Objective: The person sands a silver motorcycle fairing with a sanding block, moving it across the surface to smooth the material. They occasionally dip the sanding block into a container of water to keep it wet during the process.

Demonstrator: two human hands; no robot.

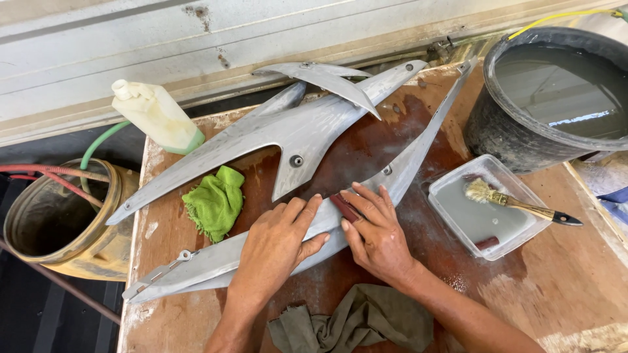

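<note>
Grey panel [216,261] lies under both hands: left [278,245] flat, right [376,238] pressing dark sanding block [343,206].

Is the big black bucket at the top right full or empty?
Nearly full: the black bucket holds murky grey liquid whose surface, close below the rim, reflects light.

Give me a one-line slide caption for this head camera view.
Left hand steadies a long grey panel while right hand presses a dark red block onto it.
</note>
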